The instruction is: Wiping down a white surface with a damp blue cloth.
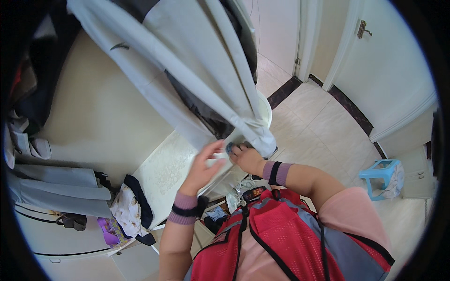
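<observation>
My right hand (245, 156) is closed on a small bunched blue-grey cloth at the edge of a white cabinet top, beside the gathered lower end of a long light-grey garment (197, 66). A dark garment (207, 116) hangs within its folds. My left hand (204, 167), slightly blurred, is raised over the cabinet top (163, 168), fingers apart, with nothing seen in it. Both wrists wear mauve cuffs with black straps.
A blue plastic stool (378, 172) with a white cloth stands on the tiled floor at right. Shoes (255, 193) lie below the cabinet edge. Folded clothes (128, 210) and grey trousers (63, 193) are at left. White doors (386, 63) stand beyond.
</observation>
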Tool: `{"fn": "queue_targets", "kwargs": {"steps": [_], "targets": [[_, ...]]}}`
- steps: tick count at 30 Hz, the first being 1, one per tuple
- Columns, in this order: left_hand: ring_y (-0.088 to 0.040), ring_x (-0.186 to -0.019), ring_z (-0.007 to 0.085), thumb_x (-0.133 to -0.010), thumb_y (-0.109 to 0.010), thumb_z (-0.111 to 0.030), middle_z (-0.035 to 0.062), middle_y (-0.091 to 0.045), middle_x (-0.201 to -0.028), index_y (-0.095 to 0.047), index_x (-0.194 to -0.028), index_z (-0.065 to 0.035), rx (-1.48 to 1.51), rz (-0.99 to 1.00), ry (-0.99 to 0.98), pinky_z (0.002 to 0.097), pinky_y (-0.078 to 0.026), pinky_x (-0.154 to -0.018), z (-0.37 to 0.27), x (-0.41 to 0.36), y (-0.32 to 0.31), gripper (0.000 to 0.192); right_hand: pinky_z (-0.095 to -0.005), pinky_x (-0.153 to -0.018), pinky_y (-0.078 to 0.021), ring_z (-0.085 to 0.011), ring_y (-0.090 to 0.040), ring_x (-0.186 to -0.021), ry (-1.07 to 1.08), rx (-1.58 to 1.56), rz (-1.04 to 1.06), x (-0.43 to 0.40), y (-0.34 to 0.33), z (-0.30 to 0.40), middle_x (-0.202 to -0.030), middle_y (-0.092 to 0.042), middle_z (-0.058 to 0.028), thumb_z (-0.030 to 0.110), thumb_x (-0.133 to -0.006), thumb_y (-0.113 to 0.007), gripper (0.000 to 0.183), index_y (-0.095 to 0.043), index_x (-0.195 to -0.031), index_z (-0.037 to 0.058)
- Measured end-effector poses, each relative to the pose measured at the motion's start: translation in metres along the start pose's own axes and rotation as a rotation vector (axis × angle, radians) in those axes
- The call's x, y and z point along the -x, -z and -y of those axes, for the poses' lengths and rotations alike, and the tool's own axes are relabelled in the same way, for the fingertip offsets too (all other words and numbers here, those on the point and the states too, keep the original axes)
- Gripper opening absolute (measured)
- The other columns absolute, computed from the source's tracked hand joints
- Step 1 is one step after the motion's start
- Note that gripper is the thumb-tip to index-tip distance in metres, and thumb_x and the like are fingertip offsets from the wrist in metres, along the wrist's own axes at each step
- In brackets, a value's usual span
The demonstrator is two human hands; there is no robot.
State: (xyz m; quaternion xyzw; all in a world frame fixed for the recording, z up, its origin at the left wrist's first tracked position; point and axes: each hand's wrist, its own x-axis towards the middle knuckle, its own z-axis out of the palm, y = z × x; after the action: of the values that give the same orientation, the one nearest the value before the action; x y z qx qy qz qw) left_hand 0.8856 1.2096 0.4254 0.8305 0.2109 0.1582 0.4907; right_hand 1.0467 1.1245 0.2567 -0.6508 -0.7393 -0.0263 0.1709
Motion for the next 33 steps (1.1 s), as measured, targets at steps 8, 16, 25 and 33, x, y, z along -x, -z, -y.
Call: {"fn": "queue_targets", "kwargs": {"steps": [8, 16, 25, 33], "targets": [[-0.039, -0.131, 0.0212, -0.092, -0.058, -0.015, 0.0121, -0.017, -0.156, 0.002, -0.153, -0.0158, 0.151, 0.073, 0.103, 0.0308, -0.042, -0.096, -0.010, -0.139, -0.051, 0.085, -0.0434, -0.076, -0.0518, -0.0310, -0.057, -0.103, 0.116, -0.170, -0.025, -0.005, -0.004, -0.019, -0.121, -0.056, -0.0116, 0.018, -0.082, -0.053, 0.029, -0.065, -0.108, 0.0098], [-0.019, -0.143, 0.0274, -0.089, -0.061, -0.021, 0.0208, -0.017, -0.155, -0.012, -0.150, -0.0017, -0.336, -0.457, 0.115, 0.0322, -0.017, -0.114, 0.053, -0.109, 0.035, 0.080, -0.0378, -0.065, -0.0500, -0.0257, -0.057, -0.084, -0.100, -0.002, -0.190, -0.002, 0.029, -0.161, -0.100, -0.058, -0.0085, 0.015, -0.080, -0.055, 0.024, -0.066, -0.101, 0.0107], [-0.048, -0.126, 0.0304, -0.083, -0.070, -0.021, 0.0181, -0.051, -0.135, -0.050, -0.134, -0.0074, -0.346, -0.011, 0.157, 0.0344, -0.039, -0.103, -0.013, -0.101, -0.034, 0.057, -0.0378, -0.067, -0.0475, -0.0254, -0.057, -0.082, 0.133, -0.074, -0.285, -0.027, 0.024, -0.162, -0.099, -0.057, -0.0073, 0.017, -0.082, -0.056, 0.021, -0.067, -0.099, 0.0137], [-0.037, -0.134, 0.0298, -0.083, -0.067, -0.009, 0.0169, -0.024, -0.153, -0.002, -0.153, -0.0182, -0.051, 0.089, 0.129, 0.0430, -0.037, -0.104, -0.097, -0.180, -0.071, 0.096, -0.0365, -0.068, -0.0465, -0.0239, -0.054, -0.091, -0.219, 0.019, -0.242, -0.046, 0.025, -0.184, -0.107, -0.057, -0.0057, 0.014, -0.079, -0.057, 0.025, -0.068, -0.101, 0.0162]]}}
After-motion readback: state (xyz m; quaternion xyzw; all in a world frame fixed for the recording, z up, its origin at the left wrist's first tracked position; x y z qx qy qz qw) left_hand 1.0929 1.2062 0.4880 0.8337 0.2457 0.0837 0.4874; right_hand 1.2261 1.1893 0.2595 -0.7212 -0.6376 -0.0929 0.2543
